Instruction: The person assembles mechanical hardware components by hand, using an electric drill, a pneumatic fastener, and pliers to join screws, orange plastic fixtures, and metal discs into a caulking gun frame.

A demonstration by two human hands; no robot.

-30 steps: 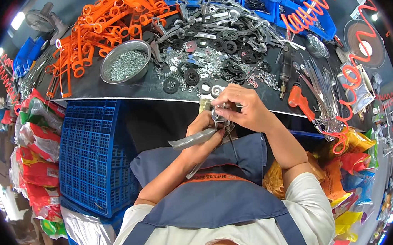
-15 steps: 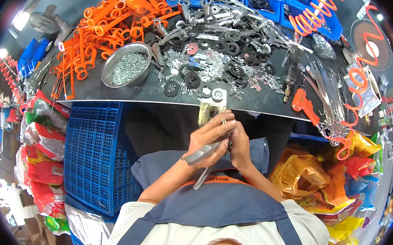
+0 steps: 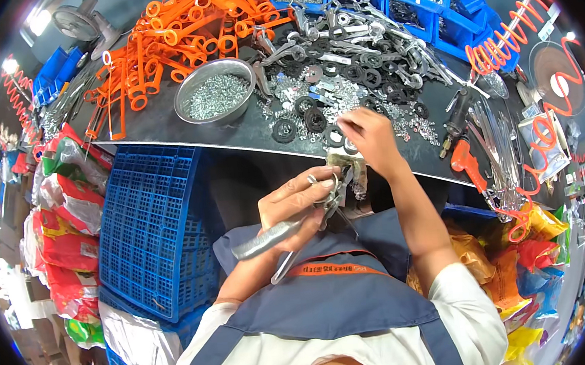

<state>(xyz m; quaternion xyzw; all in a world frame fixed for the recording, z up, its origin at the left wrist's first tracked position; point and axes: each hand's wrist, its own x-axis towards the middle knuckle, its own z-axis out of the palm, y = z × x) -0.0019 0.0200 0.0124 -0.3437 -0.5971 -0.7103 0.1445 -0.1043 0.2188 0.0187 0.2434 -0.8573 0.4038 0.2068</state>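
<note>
Just in front of the table edge, my left hand (image 3: 297, 199) is closed round a grey metal hand tool with two long handles (image 3: 269, 239). The tool's jointed end points away from me, toward a small metal block (image 3: 345, 158) fixed at the edge. Over that block, my right hand (image 3: 374, 138) has its fingertips pinched together at the near side of the loose parts. Whether a small part sits between those fingertips cannot be made out. Black toothed rings (image 3: 314, 119) and small washers (image 3: 334, 99) lie on the table beyond the hands.
A steel bowl of small screws (image 3: 217, 96) stands at left, before a heap of orange handles (image 3: 193, 26). Grey metal tool parts (image 3: 370, 34) pile up behind the rings. Blue bins (image 3: 423, 10) line the back. An orange power screwdriver (image 3: 467, 162) lies at right; blue crates (image 3: 148, 226) stand lower left.
My right hand has left the tool and reached forward over the table edge to the small parts. My left hand keeps the tool, which now shows more of its jointed end.
</note>
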